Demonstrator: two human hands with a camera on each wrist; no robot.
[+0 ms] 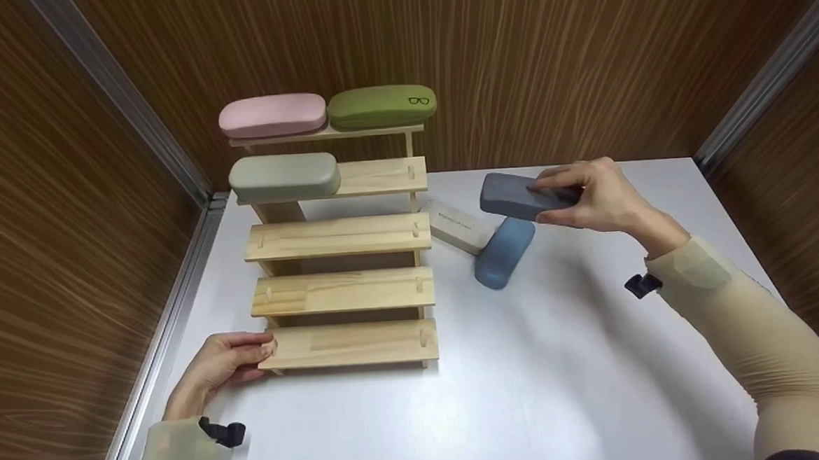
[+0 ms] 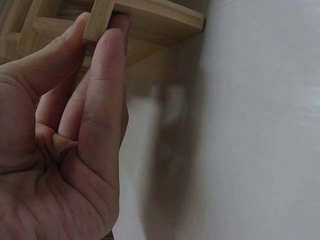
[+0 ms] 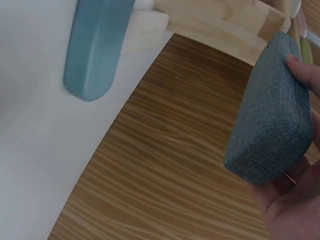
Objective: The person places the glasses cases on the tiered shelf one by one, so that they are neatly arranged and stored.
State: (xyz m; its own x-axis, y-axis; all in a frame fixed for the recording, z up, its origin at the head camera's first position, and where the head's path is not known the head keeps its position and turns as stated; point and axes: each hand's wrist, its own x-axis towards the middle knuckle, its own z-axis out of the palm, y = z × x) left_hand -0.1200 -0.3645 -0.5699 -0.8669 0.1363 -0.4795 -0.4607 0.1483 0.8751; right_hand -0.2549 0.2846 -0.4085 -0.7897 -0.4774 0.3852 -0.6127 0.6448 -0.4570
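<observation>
My right hand [image 1: 593, 196] grips a dark grey-blue glasses case [image 1: 509, 195] above the table, thumb on one side and fingers on the other. Its fabric-like surface and lid seam show in the right wrist view, where the same case [image 3: 270, 110] tilts upward. At the lower left, my left hand [image 1: 231, 362] pinches the left end of the lowest shelf board on a wooden tiered rack [image 1: 349, 345]. That board end [image 2: 100, 20] sits between thumb and fingers in the left wrist view. Below the held case lies a blue glasses case [image 1: 505, 253].
A whitish lettered case [image 1: 455, 226] lies beside the blue one, right of the rack. Pink [image 1: 274, 116] and green [image 1: 382, 106] cases fill the top tier. A grey-green case [image 1: 285, 177] occupies the second tier's left half. Wood-grain walls [image 1: 400, 48] enclose the white table [image 1: 496, 408].
</observation>
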